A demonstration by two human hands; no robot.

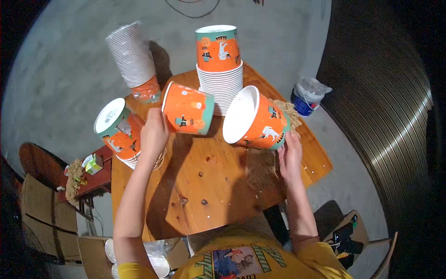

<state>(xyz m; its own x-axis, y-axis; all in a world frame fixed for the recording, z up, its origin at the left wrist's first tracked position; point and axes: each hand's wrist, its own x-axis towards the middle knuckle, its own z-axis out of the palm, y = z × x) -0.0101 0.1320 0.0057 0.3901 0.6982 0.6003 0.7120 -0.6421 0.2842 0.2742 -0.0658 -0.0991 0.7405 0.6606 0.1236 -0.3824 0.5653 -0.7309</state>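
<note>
Over the wooden table I hold two orange paper buckets with green bases and printed figures. My left hand is closed at the rim of the left bucket, which lies sideways in the air, its base turned right. Fingers of my right hand grip the base of the right bucket, whose white open mouth faces left. Just behind them stands a tall stack of nested upside-down buckets, with white rims showing below the top one. A shorter upside-down stack is beside my left hand, leaning in the view.
A plastic-wrapped stack of buckets stands at the back left of the table. Tan twine lies behind the right bucket; a brown mesh-like patch is below it. A blue pail stands right, a red bench left.
</note>
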